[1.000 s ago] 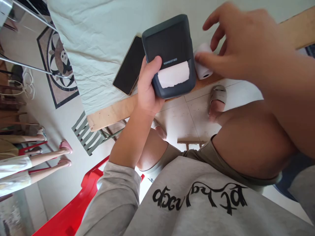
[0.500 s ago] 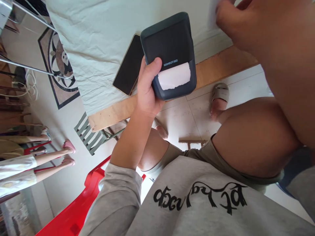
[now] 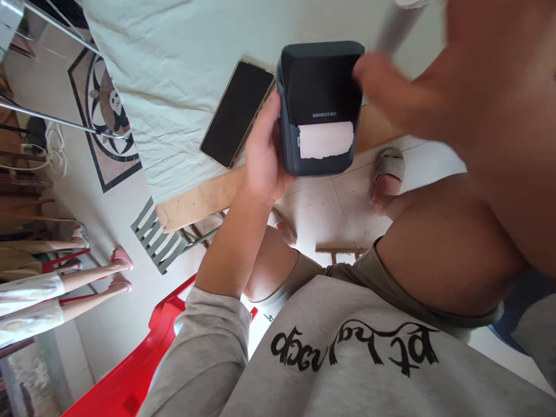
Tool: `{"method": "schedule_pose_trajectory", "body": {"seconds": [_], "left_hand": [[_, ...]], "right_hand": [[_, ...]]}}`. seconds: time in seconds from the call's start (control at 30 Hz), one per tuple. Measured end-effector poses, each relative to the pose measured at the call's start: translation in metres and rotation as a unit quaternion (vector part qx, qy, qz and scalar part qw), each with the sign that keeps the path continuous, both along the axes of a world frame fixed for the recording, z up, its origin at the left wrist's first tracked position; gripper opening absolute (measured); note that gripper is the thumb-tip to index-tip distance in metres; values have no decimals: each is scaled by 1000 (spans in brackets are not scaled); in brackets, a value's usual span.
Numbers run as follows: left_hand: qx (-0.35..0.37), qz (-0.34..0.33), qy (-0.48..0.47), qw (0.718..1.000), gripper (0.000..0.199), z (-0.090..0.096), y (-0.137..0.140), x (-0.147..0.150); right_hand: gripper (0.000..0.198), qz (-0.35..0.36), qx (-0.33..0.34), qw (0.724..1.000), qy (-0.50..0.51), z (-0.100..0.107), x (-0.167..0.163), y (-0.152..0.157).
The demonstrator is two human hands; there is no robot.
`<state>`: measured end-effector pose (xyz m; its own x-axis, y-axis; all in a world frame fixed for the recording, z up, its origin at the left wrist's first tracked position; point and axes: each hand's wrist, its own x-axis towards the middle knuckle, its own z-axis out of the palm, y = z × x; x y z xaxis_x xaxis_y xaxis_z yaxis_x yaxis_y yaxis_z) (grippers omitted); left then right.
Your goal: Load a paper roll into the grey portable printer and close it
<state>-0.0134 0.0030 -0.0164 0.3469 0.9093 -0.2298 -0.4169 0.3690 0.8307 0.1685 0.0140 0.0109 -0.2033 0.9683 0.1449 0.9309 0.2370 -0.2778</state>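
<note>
A dark label printer (image 3: 321,87) marked NIIMBOT, with a torn-edged strip of pale paper (image 3: 326,140) sticking out of its slot, is held up over the table's front edge. My left hand (image 3: 264,150) grips it from its left side, the thumb along the edge. My right hand (image 3: 403,92) is blurred, its nearest fingertip at the printer's upper right side; whether it touches is unclear. Most of its fingers cannot be made out. Beyond that hand a blurred white cylinder (image 3: 399,26) shows, perhaps a roll. A dark-screened phone (image 3: 237,113) lies left of the printer.
Pale wrinkled cloth (image 3: 174,87) covers the table, whose wooden edge (image 3: 200,200) is bare. A green slatted stool (image 3: 156,237) stands below its corner, and a red chair (image 3: 130,359) at lower left. Another person's legs (image 3: 87,289) show at far left.
The printer has shifted right and turned more upright, showing more of the phone. My right hand has come down and left to the printer's side, and more of the white cylinder shows.
</note>
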Motion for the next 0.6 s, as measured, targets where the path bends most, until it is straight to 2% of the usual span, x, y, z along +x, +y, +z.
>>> {"method": "schedule_pose_trajectory", "body": {"seconds": [0.07, 0.1, 0.17, 0.3, 0.43, 0.5, 0.6], "left_hand": [[-9, 0, 5, 1000, 37, -4, 2, -1], [-12, 1, 9, 1000, 37, -5, 3, -1], [-3, 19, 24, 1000, 33, -8, 4, -3], [30, 54, 40, 997, 21, -10, 4, -6], [32, 27, 14, 999, 30, -5, 4, -3], [32, 10, 5, 999, 38, -2, 4, 0], [28, 1, 6, 1000, 36, 1, 1, 2]], "right_hand": [[57, 118, 33, 992, 0, -2, -8, -4], [51, 153, 48, 987, 4, -4, -10, -5], [47, 171, 60, 983, 12, -8, -13, -4], [52, 167, 56, 984, 16, -10, -11, 0], [59, 155, 62, 986, 8, -5, -6, 0], [65, 123, 62, 990, -3, 1, -5, -3], [72, 26, -2, 999, 22, 13, -7, -10]]}}
